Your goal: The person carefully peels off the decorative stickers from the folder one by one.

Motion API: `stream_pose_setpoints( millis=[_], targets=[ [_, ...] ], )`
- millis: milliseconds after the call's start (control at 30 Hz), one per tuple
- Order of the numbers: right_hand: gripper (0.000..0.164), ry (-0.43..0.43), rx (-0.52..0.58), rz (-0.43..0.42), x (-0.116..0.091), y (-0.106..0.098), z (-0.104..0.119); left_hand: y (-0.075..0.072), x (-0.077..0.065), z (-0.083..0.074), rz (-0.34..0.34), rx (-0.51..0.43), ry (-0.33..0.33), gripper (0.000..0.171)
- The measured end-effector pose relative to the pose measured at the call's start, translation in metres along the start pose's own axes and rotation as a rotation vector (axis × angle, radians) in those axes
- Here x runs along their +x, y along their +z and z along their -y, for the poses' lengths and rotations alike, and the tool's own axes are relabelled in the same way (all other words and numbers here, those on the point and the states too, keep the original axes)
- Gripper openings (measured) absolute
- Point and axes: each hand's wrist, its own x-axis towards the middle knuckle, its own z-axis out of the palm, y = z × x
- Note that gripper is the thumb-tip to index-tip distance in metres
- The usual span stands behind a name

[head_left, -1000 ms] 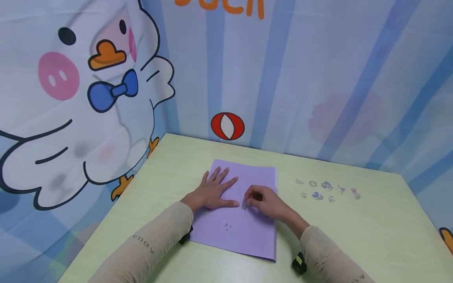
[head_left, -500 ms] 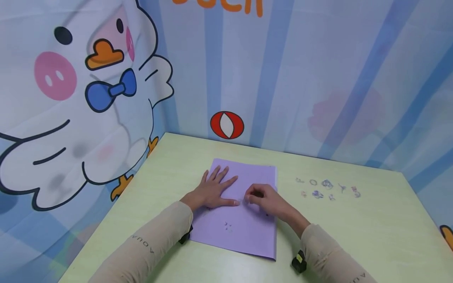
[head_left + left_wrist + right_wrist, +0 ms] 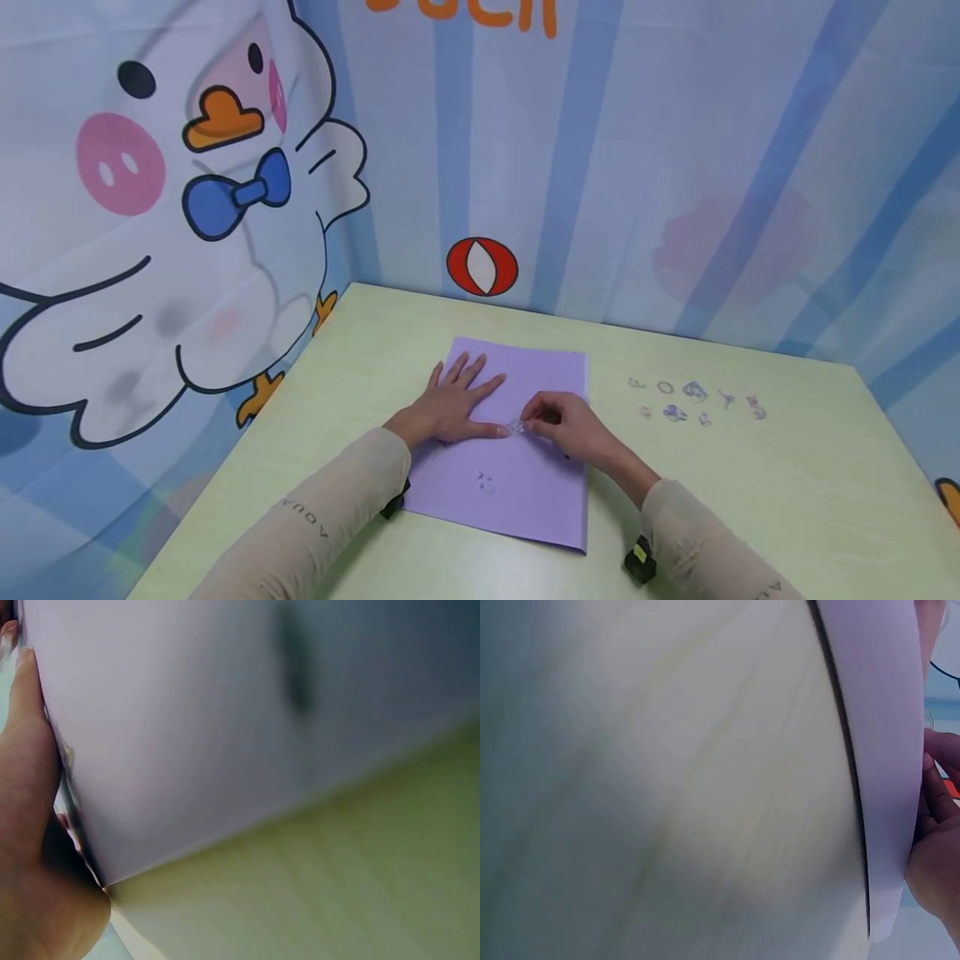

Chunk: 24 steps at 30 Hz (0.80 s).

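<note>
A purple sheet of paper (image 3: pixel 532 504) lies on the pale table. My left hand (image 3: pixel 452 414) rests flat on its left half, fingers spread and thumb pointing right. Just off that thumb's tip, my right hand (image 3: pixel 564 423) pinches a small see-through sticker (image 3: pixel 515 427) with faint bluish print between thumb and forefinger. The sticker is close over the sheet. Lower down on the paper sits a little cluster of dark marks (image 3: pixel 485 481). In the left wrist view, the heel of the left hand (image 3: pixel 37 847) is at the sheet's edge. The right wrist view shows curled right fingers (image 3: pixel 936 784) beyond the paper.
Two rows of small stickers, among them a round blue-violet one (image 3: pixel 695 391) and a ring-shaped one (image 3: pixel 665 387), lie on the table (image 3: pixel 712 517) right of the paper. A cartoon duck curtain (image 3: pixel 495 150) hangs right behind the table's far edge.
The sticker, upright in the right fingers a second ago, now lies flatter and shows beside the left thumb. The left hand has stayed in place.
</note>
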Motion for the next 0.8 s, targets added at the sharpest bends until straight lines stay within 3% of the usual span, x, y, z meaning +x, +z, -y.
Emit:
stream_pose_setpoints(
  millis=[133, 300, 533, 800],
  targets=[
    [0.008, 0.015, 0.052, -0.027, -0.002, -0.009, 0.001, -0.001, -0.002, -0.002, 0.004, -0.012, -0.001, 0.096],
    [0.008, 0.053, 0.110, -0.118, -0.005, -0.037, -0.001, -0.003, -0.002, -0.002, -0.005, -0.007, 0.004, 0.096],
    [0.014, 0.105, 0.087, -0.179, -0.019, -0.073, -0.009, -0.003, -0.002, 0.000, 0.005, -0.023, 0.009, 0.097],
    [0.018, 0.156, 0.065, -0.207, -0.039, -0.095, -0.018, -0.001, -0.001, 0.000, 0.010, -0.029, 0.014, 0.098]
  ],
)
